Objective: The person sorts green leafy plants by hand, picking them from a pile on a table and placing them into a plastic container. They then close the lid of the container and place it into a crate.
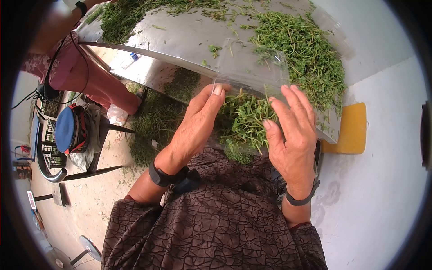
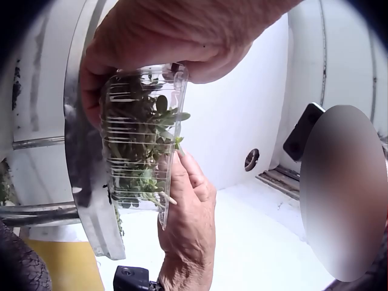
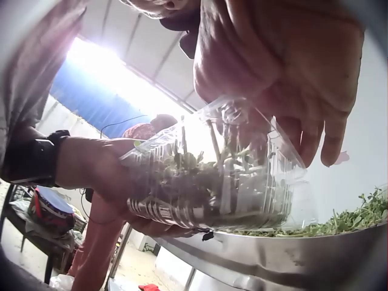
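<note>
A clear plastic clamshell box (image 1: pixel 215 123) with its lid (image 1: pixel 254 63) folded back is filled with leafy green stems (image 1: pixel 243 117). My left hand (image 1: pixel 193 121) holds the box from the left side, thumb at the rim. In the right wrist view, fingers of that left hand (image 3: pixel 115 176) pass beneath the ribbed box (image 3: pixel 182 203). My right hand (image 1: pixel 294 139) is at the box's right side, fingers loosely extended and fingertips at the stems. From the left wrist view, the right hand (image 2: pixel 188 224) is beside the open rim, where some sprigs (image 2: pixel 163 112) stick out.
A metal table (image 1: pixel 175 31) carries loose heaps of greens (image 1: pixel 306 49). More greens (image 1: pixel 153 121) lie below it. Another person (image 1: pixel 90 78) stands at the left, near a chair with a blue-topped bag (image 1: pixel 67 130). A yellow board (image 1: pixel 351 128) is by the right wall.
</note>
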Available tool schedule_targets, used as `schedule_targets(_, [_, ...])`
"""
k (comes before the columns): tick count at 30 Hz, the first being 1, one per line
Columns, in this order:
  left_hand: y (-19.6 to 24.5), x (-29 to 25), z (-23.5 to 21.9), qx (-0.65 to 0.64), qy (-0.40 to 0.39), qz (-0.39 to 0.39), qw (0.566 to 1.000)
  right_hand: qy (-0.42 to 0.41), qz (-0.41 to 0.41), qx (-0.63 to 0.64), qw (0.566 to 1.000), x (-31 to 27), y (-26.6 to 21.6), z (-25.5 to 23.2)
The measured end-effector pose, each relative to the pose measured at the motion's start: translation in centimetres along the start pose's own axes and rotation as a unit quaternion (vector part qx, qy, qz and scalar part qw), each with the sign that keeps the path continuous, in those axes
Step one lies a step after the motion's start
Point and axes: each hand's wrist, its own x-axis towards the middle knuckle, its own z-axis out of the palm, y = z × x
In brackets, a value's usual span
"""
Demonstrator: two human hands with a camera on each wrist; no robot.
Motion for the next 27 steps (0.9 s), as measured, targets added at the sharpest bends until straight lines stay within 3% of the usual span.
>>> schedule_targets(7, [0.2,0.1,0.1,0.006,-0.008,-0.004,1.000,-0.076,-0.051,-0.005,0.996,0.3,-1.2,0.1])
schedule_targets(14, [-0.2,0.2,0.4,-0.028,-0.045,-0.030,0.998,-0.028,-0.035,-0.036,0.998,0.5,-0.1,0.1])
schedule_targets(21, [-0.2,0.7,0.3,-0.036,-0.078,-0.043,0.995,-0.040,0.000,-0.067,0.997,0.4,0.0,-0.1])
schedule_targets(27, [0.0,1.1,0.5,-0.038,-0.069,-0.011,0.997,-0.014,0.031,-0.055,0.998,0.5,0.3,0.7])
